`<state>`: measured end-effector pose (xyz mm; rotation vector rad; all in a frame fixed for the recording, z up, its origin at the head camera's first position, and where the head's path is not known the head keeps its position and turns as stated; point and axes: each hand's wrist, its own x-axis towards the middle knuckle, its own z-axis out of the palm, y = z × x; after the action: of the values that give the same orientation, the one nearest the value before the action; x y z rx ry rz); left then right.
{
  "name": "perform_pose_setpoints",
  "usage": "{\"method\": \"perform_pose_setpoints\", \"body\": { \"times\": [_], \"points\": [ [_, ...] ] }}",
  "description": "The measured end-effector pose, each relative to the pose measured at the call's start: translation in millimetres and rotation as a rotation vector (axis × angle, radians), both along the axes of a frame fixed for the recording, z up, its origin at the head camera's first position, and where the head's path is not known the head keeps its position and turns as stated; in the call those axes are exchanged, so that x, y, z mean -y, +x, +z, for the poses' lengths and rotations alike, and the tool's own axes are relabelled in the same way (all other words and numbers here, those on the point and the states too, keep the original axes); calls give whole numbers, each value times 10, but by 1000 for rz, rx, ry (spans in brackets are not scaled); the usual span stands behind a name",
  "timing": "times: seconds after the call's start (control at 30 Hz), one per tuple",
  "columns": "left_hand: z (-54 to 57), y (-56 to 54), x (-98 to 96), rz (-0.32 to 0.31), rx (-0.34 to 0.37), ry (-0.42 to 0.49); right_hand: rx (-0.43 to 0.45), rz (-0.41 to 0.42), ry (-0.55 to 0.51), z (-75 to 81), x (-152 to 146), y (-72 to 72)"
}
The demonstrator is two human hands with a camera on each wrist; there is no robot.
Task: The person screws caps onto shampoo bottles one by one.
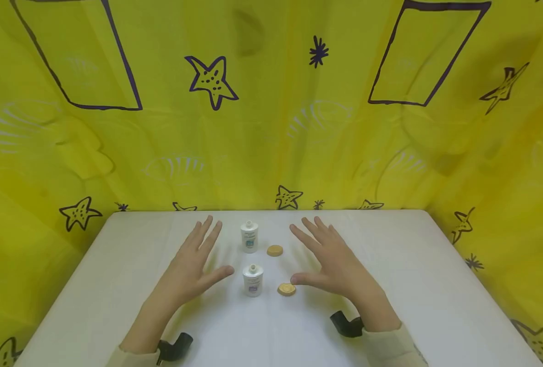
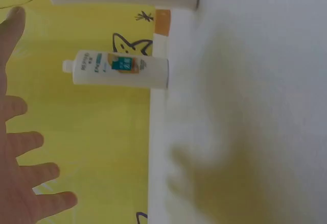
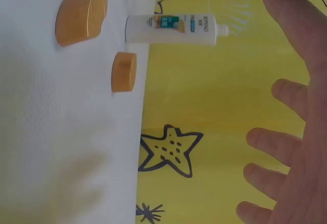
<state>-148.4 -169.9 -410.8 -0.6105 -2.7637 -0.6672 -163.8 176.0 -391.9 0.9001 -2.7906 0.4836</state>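
Note:
Two white shampoo-type bottles stand upright without caps on the table, a far bottle (image 1: 249,237) and a near bottle (image 1: 253,281). To their right lie two golden caps, the far cap (image 1: 274,251) and the near cap (image 1: 287,289). My left hand (image 1: 191,270) is held left of the bottles, fingers spread, holding nothing. On the other side, my right hand (image 1: 337,262) has its fingers spread too, its thumb tip close by the near cap in the head view. The far bottle's teal label (image 2: 122,63) shows in the left wrist view.
A white cloth covers the table (image 1: 92,300). Behind and on both sides hangs a yellow curtain (image 1: 262,137) with drawn stars and shells. Black wrist devices sit under the left wrist (image 1: 176,347) and the right wrist (image 1: 347,325).

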Motion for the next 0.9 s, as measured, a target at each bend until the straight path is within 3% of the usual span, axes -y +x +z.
{"method": "perform_pose_setpoints", "body": {
  "times": [0.3,0.53,0.63,0.9],
  "points": [
    [66,160,-99,-46,134,88,87,52,-42,-30,131,109],
    [13,169,-137,-216,345,348,174,89,-36,-75,168,154],
    [6,153,-143,-274,382,396,198,110,-15,-81,187,152],
    [-3,119,-188,-262,470,393,313,97,69,-83,221,127]
  ]
}}
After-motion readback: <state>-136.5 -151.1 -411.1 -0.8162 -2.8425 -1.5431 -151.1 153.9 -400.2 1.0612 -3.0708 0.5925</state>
